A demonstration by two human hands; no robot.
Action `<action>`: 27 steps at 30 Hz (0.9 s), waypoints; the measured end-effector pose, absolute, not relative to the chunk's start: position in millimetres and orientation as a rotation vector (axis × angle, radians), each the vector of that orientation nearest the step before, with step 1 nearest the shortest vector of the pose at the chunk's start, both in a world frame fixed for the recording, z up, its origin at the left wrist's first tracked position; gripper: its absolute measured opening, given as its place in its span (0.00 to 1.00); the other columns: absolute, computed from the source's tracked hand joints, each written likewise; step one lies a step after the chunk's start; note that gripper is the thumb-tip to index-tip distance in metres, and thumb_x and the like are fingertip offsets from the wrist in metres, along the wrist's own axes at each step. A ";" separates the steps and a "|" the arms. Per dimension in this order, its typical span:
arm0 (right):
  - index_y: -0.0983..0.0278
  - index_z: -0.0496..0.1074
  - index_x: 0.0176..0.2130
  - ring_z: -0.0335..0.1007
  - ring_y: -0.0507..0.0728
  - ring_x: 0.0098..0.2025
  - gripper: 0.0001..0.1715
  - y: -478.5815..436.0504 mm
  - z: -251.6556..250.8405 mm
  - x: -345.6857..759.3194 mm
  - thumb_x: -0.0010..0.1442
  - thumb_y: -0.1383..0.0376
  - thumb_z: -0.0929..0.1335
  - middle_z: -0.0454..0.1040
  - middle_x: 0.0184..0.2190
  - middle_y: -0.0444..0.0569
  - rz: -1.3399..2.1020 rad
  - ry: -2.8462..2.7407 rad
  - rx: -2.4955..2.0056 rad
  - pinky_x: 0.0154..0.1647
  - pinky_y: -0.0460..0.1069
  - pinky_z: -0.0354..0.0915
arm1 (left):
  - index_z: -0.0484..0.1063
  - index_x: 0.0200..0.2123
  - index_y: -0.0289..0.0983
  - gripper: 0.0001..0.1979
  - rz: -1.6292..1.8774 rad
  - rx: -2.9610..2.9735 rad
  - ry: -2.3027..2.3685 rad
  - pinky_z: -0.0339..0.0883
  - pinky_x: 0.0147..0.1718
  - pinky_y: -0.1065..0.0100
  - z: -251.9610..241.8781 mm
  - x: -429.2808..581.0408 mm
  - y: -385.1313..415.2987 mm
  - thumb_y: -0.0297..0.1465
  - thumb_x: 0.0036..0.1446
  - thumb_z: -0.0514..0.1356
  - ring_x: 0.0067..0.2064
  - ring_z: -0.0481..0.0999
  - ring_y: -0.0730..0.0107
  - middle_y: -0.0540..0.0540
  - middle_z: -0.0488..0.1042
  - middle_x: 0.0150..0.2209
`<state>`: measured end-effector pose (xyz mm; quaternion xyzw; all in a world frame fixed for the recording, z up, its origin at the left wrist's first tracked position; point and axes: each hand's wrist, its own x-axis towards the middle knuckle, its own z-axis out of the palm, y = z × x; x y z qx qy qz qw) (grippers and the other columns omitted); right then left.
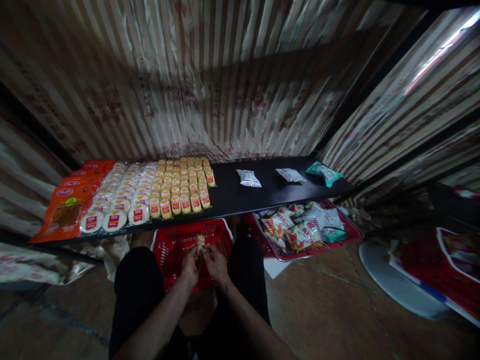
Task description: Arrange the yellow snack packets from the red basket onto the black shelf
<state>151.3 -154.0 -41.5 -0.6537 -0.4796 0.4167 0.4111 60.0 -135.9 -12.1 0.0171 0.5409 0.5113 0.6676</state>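
Both of my hands are close together over a red basket between my knees. A small yellow wrapped snack is upright between them. My left hand has its fingers wrapped round the snack's lower left side. On its right side, my right hand pinches at the same snack. Beyond the basket, rows of similar yellow wrapped snacks stand on a black shelf. White round packaged cakes lie left of them, with orange packets at the far left end.
Two white packets and a green packet lie on the shelf's right part. Below it, a second red basket holds several packets. A grey round stool and another red basket stand at the right. Striped cloth hangs behind.
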 end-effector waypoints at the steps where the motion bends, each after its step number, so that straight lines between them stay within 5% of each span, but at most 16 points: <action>1: 0.59 0.74 0.39 0.78 0.58 0.43 0.12 -154.3 -43.1 150.9 0.57 0.59 0.65 0.81 0.39 0.48 1.062 -1.195 -1.644 0.47 0.51 0.70 | 0.72 0.28 0.36 0.04 1.150 0.063 1.231 0.64 0.25 0.74 -12.8 59.6 -136.7 0.23 0.48 0.59 0.22 0.73 0.75 0.52 0.74 0.22; 12: 0.60 0.74 0.37 0.76 0.59 0.41 0.17 -149.7 -49.3 152.0 0.56 0.52 0.66 0.80 0.35 0.49 1.073 -1.166 -1.718 0.47 0.53 0.68 | 0.78 0.29 0.38 0.07 1.228 0.367 1.402 0.66 0.45 0.67 -15.8 59.5 -139.8 0.30 0.46 0.60 0.41 0.76 0.67 0.46 0.80 0.37; 27: 0.61 0.73 0.48 0.76 0.60 0.43 0.26 -145.4 -44.7 164.4 0.57 0.50 0.65 0.80 0.41 0.51 0.981 -0.946 -1.583 0.45 0.53 0.71 | 0.76 0.33 0.39 0.10 1.116 0.761 1.433 0.66 0.47 0.66 7.2 70.0 -137.0 0.23 0.47 0.58 0.42 0.77 0.66 0.45 0.80 0.38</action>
